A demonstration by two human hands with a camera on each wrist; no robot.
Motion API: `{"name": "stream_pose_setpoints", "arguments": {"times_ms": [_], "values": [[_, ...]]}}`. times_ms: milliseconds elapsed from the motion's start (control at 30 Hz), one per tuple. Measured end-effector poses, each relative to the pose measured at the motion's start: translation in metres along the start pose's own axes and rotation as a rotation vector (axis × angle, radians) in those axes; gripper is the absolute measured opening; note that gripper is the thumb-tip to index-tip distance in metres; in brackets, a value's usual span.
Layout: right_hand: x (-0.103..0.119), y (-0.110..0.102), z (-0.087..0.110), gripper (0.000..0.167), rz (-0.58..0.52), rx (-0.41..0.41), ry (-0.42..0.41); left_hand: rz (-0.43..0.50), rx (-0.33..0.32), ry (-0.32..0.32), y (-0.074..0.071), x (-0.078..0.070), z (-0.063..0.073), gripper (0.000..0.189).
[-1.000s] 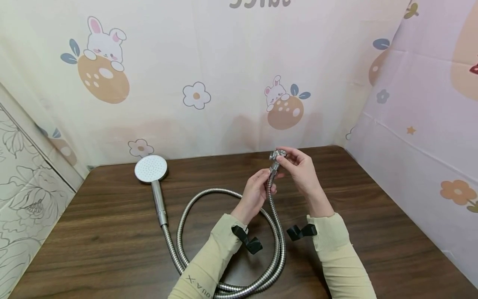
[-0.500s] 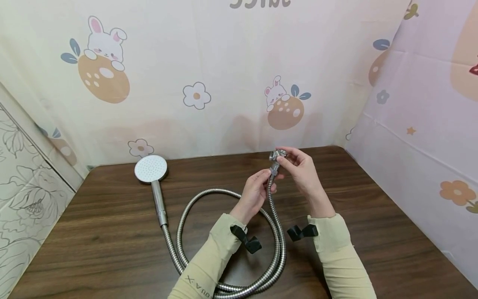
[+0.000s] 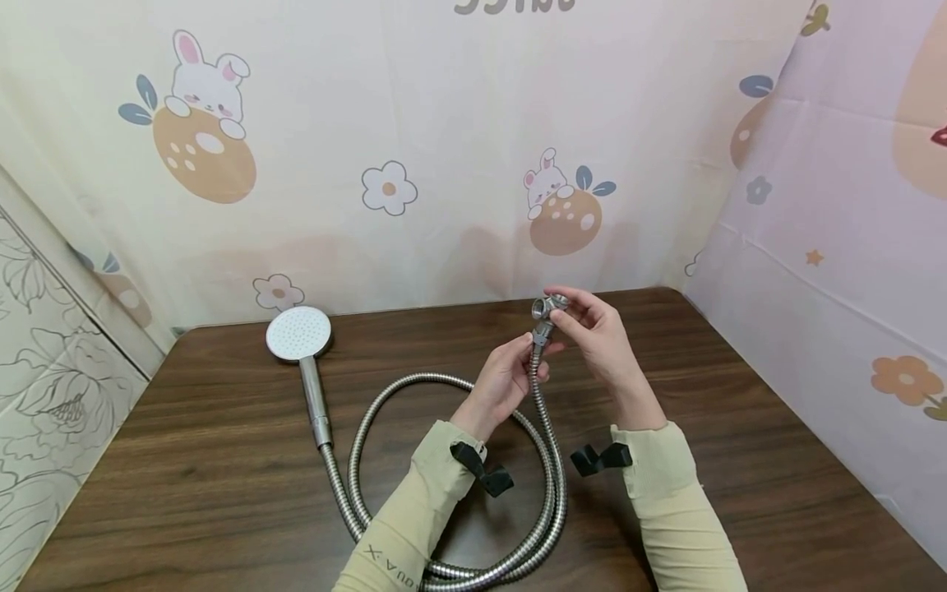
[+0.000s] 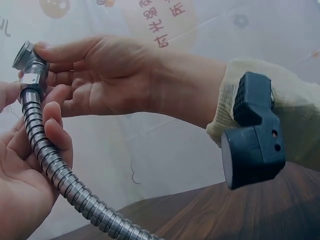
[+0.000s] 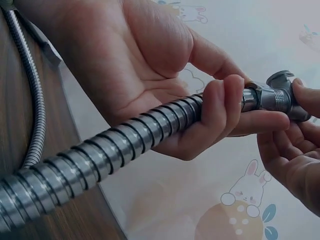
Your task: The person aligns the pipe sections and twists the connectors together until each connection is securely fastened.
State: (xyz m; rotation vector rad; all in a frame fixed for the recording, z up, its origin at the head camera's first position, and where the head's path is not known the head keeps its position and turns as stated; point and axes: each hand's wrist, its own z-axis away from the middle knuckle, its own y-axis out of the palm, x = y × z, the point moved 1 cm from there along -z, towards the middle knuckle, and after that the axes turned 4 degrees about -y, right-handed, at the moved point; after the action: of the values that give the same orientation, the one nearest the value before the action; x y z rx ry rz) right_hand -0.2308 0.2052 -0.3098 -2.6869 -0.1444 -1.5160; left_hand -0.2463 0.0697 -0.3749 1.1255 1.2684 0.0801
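A ribbed metal shower hose (image 3: 538, 395) rises from the table to a small chrome pipe fitting (image 3: 543, 308) with a round side opening. My left hand (image 3: 503, 378) grips the hose end, thumb and forefinger at its hex nut (image 4: 31, 81) and other fingers curled round the ribbed part. My right hand (image 3: 601, 341) pinches the fitting between thumb and fingertips. Threads show between nut and fitting in the left wrist view. Far left on the table lies the shower head (image 3: 299, 334), white face up, its chrome handle joined to the hose's other end.
The hose lies in a wide loop (image 3: 362, 436) on the dark wooden table (image 3: 222, 493), under and beside my left forearm. A printed cloth (image 3: 444, 99) hangs behind the table and along its right side. Black camera mounts (image 3: 601, 459) sit on both wrists.
The fitting has turned slightly, its round opening now showing more toward the left. My left hand has shifted a little left. The shower head and hose loop have stayed put.
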Motion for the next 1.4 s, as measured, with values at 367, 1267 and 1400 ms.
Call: {"name": "stream_pose_setpoints", "arguments": {"times_ms": [367, 1267, 1400], "values": [[0.0032, -0.0007, 0.0002, 0.03, -0.032, 0.008, -0.023, -0.003, 0.031, 0.02, 0.0016, -0.0012, 0.0006, 0.026], [0.0005, -0.0027, -0.0026, 0.032, 0.108, -0.047, -0.009, -0.079, -0.049, 0.055, 0.0059, -0.0031, 0.0022, 0.019], [0.0006, -0.003, -0.0024, 0.032, 0.116, -0.05, -0.008, -0.043, -0.054, 0.06, 0.0062, -0.003, 0.0026, 0.02]]}}
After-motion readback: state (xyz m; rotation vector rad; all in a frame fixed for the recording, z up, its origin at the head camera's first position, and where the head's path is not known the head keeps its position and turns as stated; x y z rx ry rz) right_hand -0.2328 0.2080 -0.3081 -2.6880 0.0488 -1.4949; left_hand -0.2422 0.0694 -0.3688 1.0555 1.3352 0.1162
